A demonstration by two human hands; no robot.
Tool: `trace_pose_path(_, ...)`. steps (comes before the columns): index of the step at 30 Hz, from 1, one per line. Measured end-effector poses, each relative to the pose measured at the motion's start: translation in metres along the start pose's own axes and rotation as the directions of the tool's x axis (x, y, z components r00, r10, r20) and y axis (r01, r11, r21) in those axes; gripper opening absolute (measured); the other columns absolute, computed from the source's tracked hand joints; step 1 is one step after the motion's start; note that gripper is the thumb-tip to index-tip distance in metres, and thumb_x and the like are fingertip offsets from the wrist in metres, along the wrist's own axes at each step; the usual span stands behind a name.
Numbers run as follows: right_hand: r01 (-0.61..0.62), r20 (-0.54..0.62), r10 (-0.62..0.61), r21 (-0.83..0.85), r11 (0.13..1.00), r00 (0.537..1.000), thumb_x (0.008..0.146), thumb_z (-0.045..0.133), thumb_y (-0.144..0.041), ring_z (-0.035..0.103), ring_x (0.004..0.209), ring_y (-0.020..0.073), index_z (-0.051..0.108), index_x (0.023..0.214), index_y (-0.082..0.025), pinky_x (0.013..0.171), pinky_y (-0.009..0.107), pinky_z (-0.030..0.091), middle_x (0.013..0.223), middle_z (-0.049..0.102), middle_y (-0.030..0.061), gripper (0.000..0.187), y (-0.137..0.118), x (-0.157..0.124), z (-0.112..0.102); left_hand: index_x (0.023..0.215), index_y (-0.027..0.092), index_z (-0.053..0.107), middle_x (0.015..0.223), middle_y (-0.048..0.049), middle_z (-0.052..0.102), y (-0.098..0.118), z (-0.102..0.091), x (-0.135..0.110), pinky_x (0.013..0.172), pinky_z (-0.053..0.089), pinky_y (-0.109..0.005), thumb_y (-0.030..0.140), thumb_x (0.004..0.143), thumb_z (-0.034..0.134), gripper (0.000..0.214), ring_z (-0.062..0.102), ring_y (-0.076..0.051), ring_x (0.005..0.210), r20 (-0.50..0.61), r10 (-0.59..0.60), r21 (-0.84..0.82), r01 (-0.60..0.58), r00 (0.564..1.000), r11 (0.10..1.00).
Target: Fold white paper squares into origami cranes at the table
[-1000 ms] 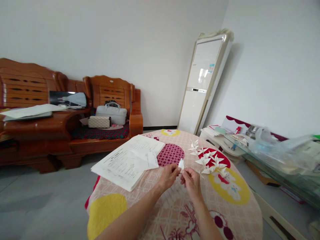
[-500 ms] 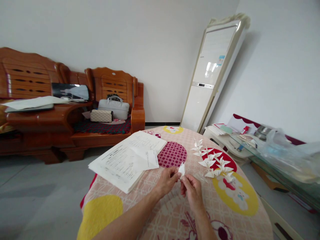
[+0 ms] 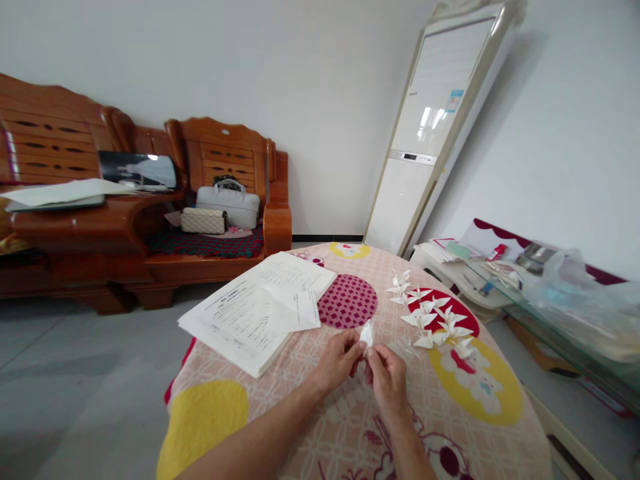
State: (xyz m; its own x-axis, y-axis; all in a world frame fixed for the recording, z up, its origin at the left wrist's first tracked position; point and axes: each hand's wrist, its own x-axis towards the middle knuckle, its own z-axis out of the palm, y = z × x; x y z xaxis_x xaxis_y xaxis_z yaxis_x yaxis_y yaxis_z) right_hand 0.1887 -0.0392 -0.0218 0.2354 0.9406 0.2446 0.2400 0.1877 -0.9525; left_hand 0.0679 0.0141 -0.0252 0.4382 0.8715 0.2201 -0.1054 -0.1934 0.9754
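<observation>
A small piece of folded white paper (image 3: 367,332) points upward between my two hands, above the patterned tablecloth. My left hand (image 3: 341,360) pinches its left side between thumb and fingers. From the lower right, my right hand (image 3: 387,375) grips its bottom edge, thumb on top. The finer folds are too small to make out. To the right of my hands, several white origami cranes (image 3: 425,320) stand grouped on the cloth. On the left lies a stack of printed papers (image 3: 240,327), with a loose white sheet (image 3: 293,310) resting on top.
The round table wears a pink cloth (image 3: 295,427). A glass-topped side table (image 3: 530,307) with a plastic bag (image 3: 570,283) and clutter stands close on the right. Behind are a wooden chair (image 3: 277,227) holding bags and a tall air conditioner (image 3: 400,200).
The view has tilted down slightly. Both hands still hold the folded paper, and the fingers have drawn a little closer together around its base.
</observation>
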Motion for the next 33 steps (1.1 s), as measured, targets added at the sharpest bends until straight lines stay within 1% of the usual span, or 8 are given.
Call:
trace_pose_path(3,0.073,-0.048,-0.081,-0.150,0.986,0.996,0.088,0.050,-0.040,0.038,0.048,0.0106,0.043,0.057,-0.020,0.046,0.023,0.030,0.049,0.038,-0.0053,0.037,-0.005,-0.002,-0.001,0.067,0.017,0.044,0.050,0.0063,0.043,-0.003,0.000,0.001,0.038,0.025,-0.018,0.051,0.086,0.053,0.040,0.036,-0.006,0.038,0.018,-0.027,-0.077,0.029,0.999,0.997)
trace_pose_path(7,0.086,-0.077,-0.101,-0.182,0.980,0.992,0.090,0.047,-0.042,0.038,0.048,0.0111,0.045,0.060,-0.020,0.047,0.024,0.030,0.049,0.038,-0.0053,0.037,-0.010,-0.005,0.001,0.065,0.016,0.046,0.051,0.0055,0.046,0.000,-0.001,0.002,0.037,0.023,-0.018,0.053,0.084,0.057,0.043,0.034,-0.004,0.036,0.010,-0.038,-0.113,0.039,0.999,0.993)
trace_pose_path(11,0.064,-0.062,-0.072,-0.121,0.991,0.995,0.091,0.047,-0.044,0.040,0.048,0.0114,0.046,0.062,-0.020,0.048,0.024,0.032,0.050,0.041,-0.0050,0.037,-0.010,-0.008,0.002,0.066,0.016,0.047,0.050,0.0054,0.048,0.007,-0.002,0.000,0.036,0.025,-0.017,0.053,0.083,0.059,0.042,0.037,-0.004,0.035,0.017,-0.048,-0.150,0.050,0.999,0.988)
trace_pose_path(17,0.019,-0.057,-0.019,0.010,1.000,0.998,0.091,0.049,-0.042,0.042,0.046,0.0114,0.049,0.061,-0.020,0.046,0.024,0.033,0.048,0.045,-0.0044,0.037,-0.010,-0.009,0.000,0.069,0.013,0.054,0.057,0.0015,0.055,0.016,-0.004,-0.002,0.042,0.036,-0.018,0.050,0.082,0.061,0.040,0.048,-0.006,0.042,0.066,-0.089,-0.263,0.103,0.994,0.959)
trace_pose_path(22,-0.004,-0.077,0.009,0.071,0.997,0.997,0.092,0.048,-0.043,0.041,0.045,0.0108,0.046,0.060,-0.021,0.046,0.023,0.033,0.047,0.045,-0.0046,0.039,-0.010,-0.009,-0.001,0.086,0.012,0.058,0.065,0.0005,0.059,0.020,-0.003,-0.002,0.050,0.047,-0.021,0.044,0.077,0.070,0.035,0.056,-0.010,0.052,-0.044,-0.063,-0.337,0.044,0.997,0.941)
trace_pose_path(28,0.000,-0.074,0.008,0.101,0.995,0.997,0.091,0.050,-0.042,0.041,0.044,0.0098,0.048,0.061,-0.020,0.045,0.022,0.033,0.047,0.046,-0.0044,0.038,-0.008,-0.008,-0.001,0.083,0.012,0.058,0.060,0.0005,0.059,0.022,-0.003,-0.003,0.052,0.047,-0.022,0.038,0.078,0.070,0.029,0.056,-0.010,0.052,-0.072,-0.053,-0.313,0.028,0.996,0.949)
trace_pose_path(30,-0.011,-0.069,0.023,0.166,0.986,0.997,0.091,0.051,-0.042,0.041,0.044,0.0096,0.050,0.062,-0.019,0.044,0.022,0.033,0.048,0.047,-0.0043,0.037,-0.008,-0.008,-0.001,0.084,0.012,0.060,0.061,-0.0001,0.060,0.023,-0.003,-0.004,0.053,0.047,-0.022,0.038,0.078,0.069,0.029,0.057,-0.011,0.053,-0.072,-0.048,-0.311,0.023,0.996,0.950)
trace_pose_path(33,-0.067,-0.035,0.084,0.346,0.936,0.996,0.089,0.055,-0.042,0.042,0.042,0.0093,0.055,0.067,-0.018,0.041,0.022,0.032,0.050,0.049,-0.0040,0.033,-0.008,-0.006,0.000,0.086,0.011,0.061,0.063,-0.0012,0.063,0.025,-0.002,-0.005,0.054,0.048,-0.022,0.037,0.076,0.071,0.030,0.059,-0.011,0.056,-0.073,-0.033,-0.331,0.007,0.997,0.943)
